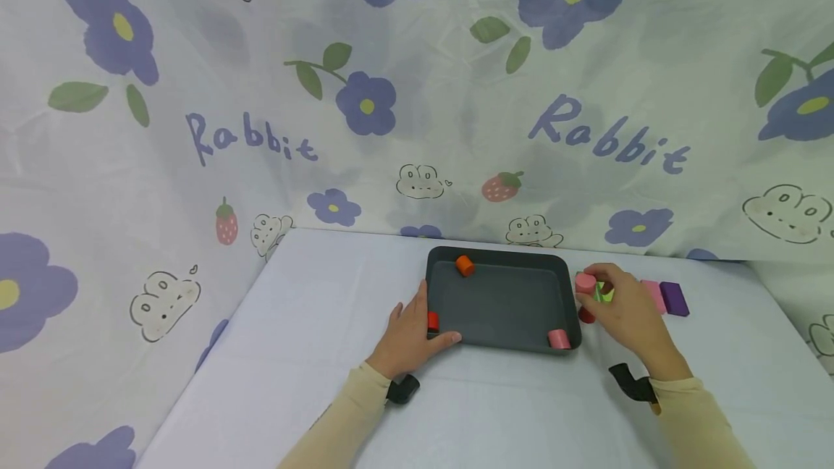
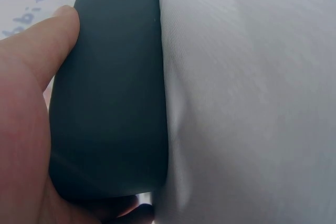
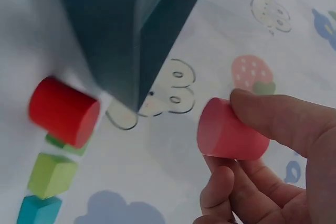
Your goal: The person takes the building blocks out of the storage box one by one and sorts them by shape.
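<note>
my left hand (image 1: 410, 335) rests on the counter (image 1: 326, 353), its grip clasping the near left corner of the dark tray (image 1: 502, 302), thumb along the near rim. a red block (image 1: 433, 322) is partly hidden behind that hand. my right hand (image 1: 628, 313), just right of the tray, has its grip pinched on a pink cylinder (image 3: 228, 132); its long axis runs roughly level, flat end toward the tray. a red cylinder (image 3: 63, 111) and green block (image 3: 50, 174) lie beneath, mostly hidden in the head view. farther off, an orange cylinder (image 1: 464, 265) sits in the tray's far left corner.
</note>
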The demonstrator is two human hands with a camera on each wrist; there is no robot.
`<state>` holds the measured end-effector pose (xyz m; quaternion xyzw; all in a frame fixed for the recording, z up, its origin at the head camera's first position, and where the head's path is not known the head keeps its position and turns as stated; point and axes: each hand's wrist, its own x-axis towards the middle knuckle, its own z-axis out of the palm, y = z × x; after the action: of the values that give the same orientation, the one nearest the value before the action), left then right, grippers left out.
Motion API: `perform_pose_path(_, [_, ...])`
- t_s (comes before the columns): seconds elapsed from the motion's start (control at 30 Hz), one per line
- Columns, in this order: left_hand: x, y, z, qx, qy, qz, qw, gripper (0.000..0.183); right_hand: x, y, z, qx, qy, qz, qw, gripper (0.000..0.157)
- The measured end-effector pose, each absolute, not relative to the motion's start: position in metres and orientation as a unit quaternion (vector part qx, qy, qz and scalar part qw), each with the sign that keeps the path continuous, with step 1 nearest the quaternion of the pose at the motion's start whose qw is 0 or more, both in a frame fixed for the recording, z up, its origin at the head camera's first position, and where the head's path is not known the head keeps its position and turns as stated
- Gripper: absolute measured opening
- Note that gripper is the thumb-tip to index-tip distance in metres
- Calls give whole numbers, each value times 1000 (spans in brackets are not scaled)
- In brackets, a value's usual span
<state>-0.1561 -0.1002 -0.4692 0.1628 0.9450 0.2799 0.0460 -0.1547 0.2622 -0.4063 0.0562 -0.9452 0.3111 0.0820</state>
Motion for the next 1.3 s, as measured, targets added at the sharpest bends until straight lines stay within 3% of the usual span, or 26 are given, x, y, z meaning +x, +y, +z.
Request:
perform_pose_path(0.37, [-157, -99, -470, 162, 945, 279, 45, 114, -148, 281, -419, 61, -945, 292, 133, 42])
perform_pose_path(0.8, [-156, -100, -470, 165, 945, 278, 45, 113, -141, 299, -434, 28, -951, 280, 130, 44])
perform_pose_path(1.3, [-155, -101, -469, 167, 945, 277, 47, 113, -140, 305, -446, -9, -956, 288, 53, 45])
